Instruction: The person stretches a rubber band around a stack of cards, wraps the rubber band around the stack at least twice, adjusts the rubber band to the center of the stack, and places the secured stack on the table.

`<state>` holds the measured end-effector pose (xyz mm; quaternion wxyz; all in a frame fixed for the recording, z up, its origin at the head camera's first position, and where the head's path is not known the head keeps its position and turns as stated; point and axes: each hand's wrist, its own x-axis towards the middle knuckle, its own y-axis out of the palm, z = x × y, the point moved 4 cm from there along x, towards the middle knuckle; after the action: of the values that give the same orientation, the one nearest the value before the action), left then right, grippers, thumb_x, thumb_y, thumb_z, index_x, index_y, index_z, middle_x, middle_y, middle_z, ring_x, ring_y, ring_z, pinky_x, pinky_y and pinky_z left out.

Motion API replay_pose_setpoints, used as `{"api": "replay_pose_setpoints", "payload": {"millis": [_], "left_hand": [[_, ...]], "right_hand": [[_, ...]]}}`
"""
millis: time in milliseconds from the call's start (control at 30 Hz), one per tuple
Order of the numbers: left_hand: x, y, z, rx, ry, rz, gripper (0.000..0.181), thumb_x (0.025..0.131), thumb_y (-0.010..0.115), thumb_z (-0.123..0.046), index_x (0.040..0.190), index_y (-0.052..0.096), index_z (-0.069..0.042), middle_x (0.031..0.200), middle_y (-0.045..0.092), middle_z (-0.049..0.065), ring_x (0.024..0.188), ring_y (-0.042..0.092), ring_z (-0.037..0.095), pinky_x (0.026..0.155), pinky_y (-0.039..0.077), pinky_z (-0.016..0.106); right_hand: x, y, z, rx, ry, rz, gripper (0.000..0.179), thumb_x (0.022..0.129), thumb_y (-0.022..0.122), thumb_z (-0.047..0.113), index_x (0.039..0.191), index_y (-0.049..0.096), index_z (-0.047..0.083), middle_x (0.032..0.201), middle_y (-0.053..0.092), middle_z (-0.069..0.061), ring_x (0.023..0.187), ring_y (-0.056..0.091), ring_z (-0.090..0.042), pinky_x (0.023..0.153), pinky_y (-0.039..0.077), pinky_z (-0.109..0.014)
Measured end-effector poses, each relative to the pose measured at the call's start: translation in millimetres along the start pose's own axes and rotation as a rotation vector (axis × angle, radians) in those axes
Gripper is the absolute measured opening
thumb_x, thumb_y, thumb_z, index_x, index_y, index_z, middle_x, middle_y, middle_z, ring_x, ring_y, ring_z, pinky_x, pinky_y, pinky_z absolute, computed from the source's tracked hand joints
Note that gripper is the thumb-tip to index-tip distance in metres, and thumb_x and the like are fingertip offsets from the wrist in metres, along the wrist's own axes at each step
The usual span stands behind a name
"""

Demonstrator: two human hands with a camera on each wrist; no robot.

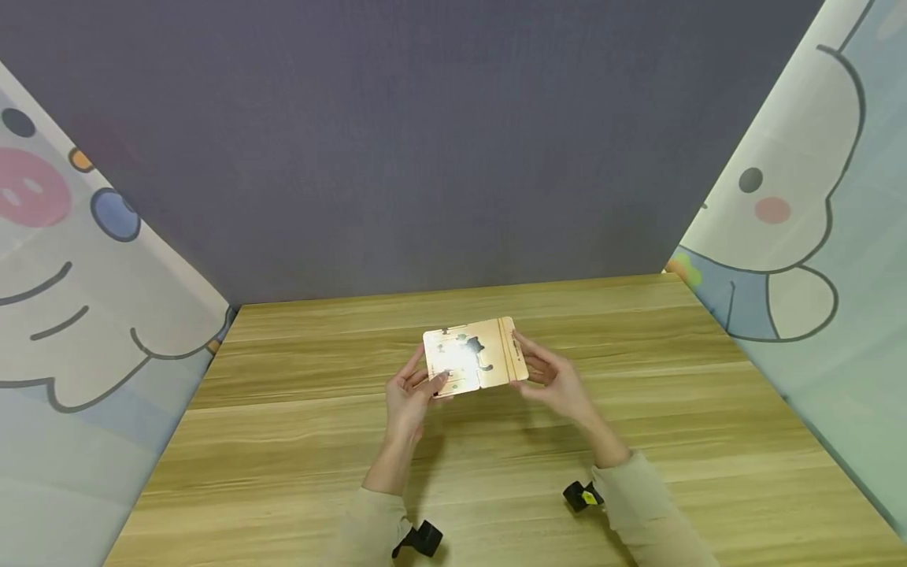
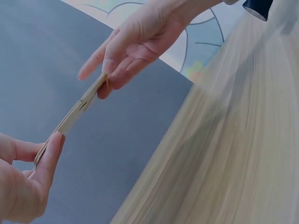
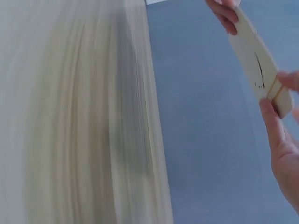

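A small cream notebook [image 1: 476, 356] with a dark cat picture on its cover is held up above the table, its face shining with glare in the head view. My left hand [image 1: 409, 400] grips its left end, thumb on the cover and fingers behind. At the other end my right hand [image 1: 561, 387] pinches the edge between thumb and fingers. A thin tan elastic band [image 3: 276, 87] crosses the notebook near that right end. Seen edge-on in the left wrist view, the notebook [image 2: 70, 116] is thin, and a bit of band loops out by the right fingertips.
The wood-grain table [image 1: 283, 441] spreads beneath both hands. A dark grey panel [image 1: 439, 157] rises behind it, with cartoon-printed curtains [image 1: 794, 173] at both sides. Black wrist devices [image 1: 427, 539] sit at the cuffs of the beige sleeves [image 1: 648, 504].
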<state>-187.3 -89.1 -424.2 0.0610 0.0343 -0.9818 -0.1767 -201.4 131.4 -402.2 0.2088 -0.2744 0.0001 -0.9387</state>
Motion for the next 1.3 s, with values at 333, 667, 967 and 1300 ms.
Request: {"api": "replay_pose_setpoints", "payload": {"millis": [333,667,967,1300], "left_hand": [[-1.4,7.2,-13.2,0.038,-0.012,-0.122,0.064,0.075,0.06,0.014,0.132,0.04,-0.006,0.1,0.059,0.027,0.075,0.065,0.023,0.056,0.058,0.036],[19.0,-11.1,25.4,0.045,0.081,-0.111,0.065,0.075,0.067,0.001,0.133,0.041,-0.015,0.101,0.062,0.02,0.076,0.064,0.027,0.055,0.057,0.039],[4.3,5.2,-6.4,0.014,0.037,-0.125,0.064,0.075,0.061,0.012,0.133,0.037,-0.002,0.099,0.06,0.027,0.07,0.064,0.021,0.053,0.058,0.033],[39.4,-31.3,75.5,0.022,0.117,-0.103,0.062,0.075,0.069,-0.004,0.13,0.046,-0.021,0.1,0.063,0.018,0.081,0.063,0.031,0.056,0.057,0.041]], "right_hand": [[-10.3,-0.7,-13.0,0.026,0.224,-0.261,0.055,0.071,0.068,-0.006,0.122,0.045,-0.007,0.118,0.049,-0.024,0.095,0.056,-0.02,0.078,0.055,-0.031],[-17.0,7.5,-26.7,0.262,0.562,-0.396,0.04,0.084,0.059,0.01,0.117,0.046,-0.009,0.092,0.062,-0.009,0.08,0.061,-0.022,0.073,0.056,-0.035],[-15.5,16.4,-14.6,0.347,0.72,-0.493,0.012,0.087,0.055,0.011,0.096,0.056,0.003,0.083,0.064,-0.006,0.066,0.059,-0.013,0.057,0.055,-0.02],[-17.5,21.4,-15.7,0.344,0.726,-0.535,0.011,0.086,0.058,0.013,0.082,0.062,0.004,0.072,0.065,-0.002,0.058,0.059,-0.011,0.054,0.055,-0.02]]}}
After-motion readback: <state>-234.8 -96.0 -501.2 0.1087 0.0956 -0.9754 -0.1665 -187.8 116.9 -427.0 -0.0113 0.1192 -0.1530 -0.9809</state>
